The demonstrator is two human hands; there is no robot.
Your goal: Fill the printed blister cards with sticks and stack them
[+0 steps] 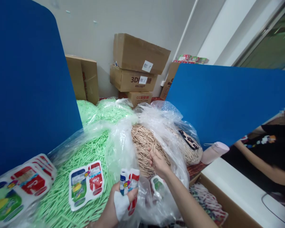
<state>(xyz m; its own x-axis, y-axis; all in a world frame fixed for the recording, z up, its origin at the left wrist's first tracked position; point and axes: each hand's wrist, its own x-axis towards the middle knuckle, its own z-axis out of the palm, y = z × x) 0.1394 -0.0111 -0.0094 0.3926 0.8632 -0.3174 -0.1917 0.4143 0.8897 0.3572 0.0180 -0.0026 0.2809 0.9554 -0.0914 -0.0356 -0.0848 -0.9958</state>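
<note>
My left hand [124, 199], with a white wrapping round the base of the thumb, is closed on a blue, white and red printed packet [130, 180] that bends in the grip. My right hand [158, 161] pinches a few thin brown sticks [153, 148] above a clear bag of many brown sticks [142, 134]. Left of it, a bag of thin green sticks [92, 152] lies spread open. On the green sticks rests a flat two-part packet [86, 185] with a green-yellow and a red half.
More printed packets [26, 180] are stacked at the left. Blue partitions [26, 79] stand on both sides, cardboard boxes [135, 79] behind. To the right are a pink pouch [215, 152], a phone-like patterned object [189, 139], a carton of packets [209, 202] and another person [266, 155].
</note>
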